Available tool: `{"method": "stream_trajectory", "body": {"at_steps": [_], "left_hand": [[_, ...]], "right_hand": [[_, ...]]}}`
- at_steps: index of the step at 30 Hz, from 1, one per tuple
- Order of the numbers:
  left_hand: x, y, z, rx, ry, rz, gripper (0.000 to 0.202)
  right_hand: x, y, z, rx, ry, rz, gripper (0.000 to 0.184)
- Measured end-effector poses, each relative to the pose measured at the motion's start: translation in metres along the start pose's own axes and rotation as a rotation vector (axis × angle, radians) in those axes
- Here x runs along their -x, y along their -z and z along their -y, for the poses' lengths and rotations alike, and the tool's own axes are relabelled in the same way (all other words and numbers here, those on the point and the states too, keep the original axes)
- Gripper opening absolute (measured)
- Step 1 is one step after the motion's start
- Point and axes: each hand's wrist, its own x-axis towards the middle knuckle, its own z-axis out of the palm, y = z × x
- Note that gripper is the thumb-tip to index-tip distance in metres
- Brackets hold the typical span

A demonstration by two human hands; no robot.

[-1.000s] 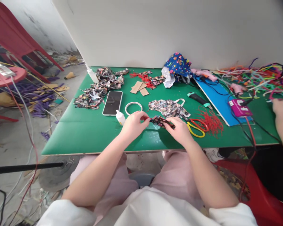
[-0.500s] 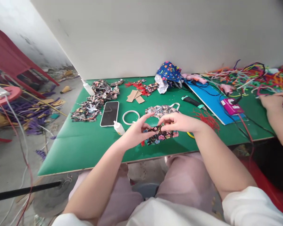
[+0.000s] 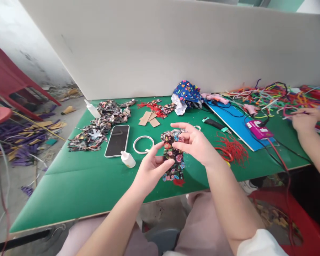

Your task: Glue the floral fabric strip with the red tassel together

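Above the green table (image 3: 77,185) I hold up a dark floral fabric piece (image 3: 173,160) with a bit of red at its lower end. My left hand (image 3: 152,169) pinches its left side between thumb and fingers. The upper part is pinched by my right hand (image 3: 193,142), whose index finger is stretched out. The fabric hangs upright between both hands. On the table just behind them lie a white ring (image 3: 143,144), a small glue bottle (image 3: 128,159) and a phone (image 3: 117,140).
Floral fabric scraps (image 3: 96,124) lie at the back left, brown card pieces (image 3: 148,118) and blue fabric (image 3: 188,91) behind. Red threads (image 3: 233,149), a blue board (image 3: 234,122), a pink device (image 3: 258,129) and coloured pipe cleaners (image 3: 277,92) lie right. Another person's hand (image 3: 306,119) works at far right.
Both hands lifted the floral fabric off the table and turned it from flat to hanging upright. The view tilted up and shifted. The other person's hand moved further onto the table.
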Motion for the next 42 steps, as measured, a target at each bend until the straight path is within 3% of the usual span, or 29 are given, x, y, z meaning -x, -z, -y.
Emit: {"method": "stream_trajectory", "body": {"at_steps": [5, 11, 16, 21, 27, 31, 36, 42], "left_hand": [[0.001, -0.006, 0.007, -0.053, -0.065, -0.135, 0.053], [0.008, -0.005, 0.008, -0.124, -0.083, -0.122, 0.056], [0.011, -0.006, 0.005, -0.126, -0.096, -0.145, 0.055], [0.012, -0.005, 0.003, -0.166, -0.106, -0.157, 0.055], [0.01, -0.001, 0.003, -0.167, -0.084, -0.122, 0.046], [0.005, 0.003, 0.007, -0.137, -0.092, -0.138, 0.054], [0.0, 0.006, 0.011, -0.108, -0.163, -0.272, 0.055], [-0.001, 0.007, 0.012, -0.108, -0.182, -0.315, 0.056]], "right_hand": [[0.003, -0.01, 0.0, 0.05, 0.021, 0.002, 0.042], [0.001, -0.005, -0.003, 0.02, 0.019, -0.003, 0.034], [0.004, -0.002, -0.002, -0.01, 0.052, -0.112, 0.027], [0.003, -0.009, -0.005, 0.004, 0.074, -0.049, 0.032], [-0.008, -0.007, -0.022, 0.027, 0.056, -0.186, 0.032], [-0.009, -0.004, -0.027, -0.099, 0.01, -0.206, 0.047], [-0.004, -0.008, -0.031, -0.152, -0.047, 0.086, 0.088], [-0.002, -0.01, -0.031, -0.117, 0.026, 0.142, 0.095]]}}
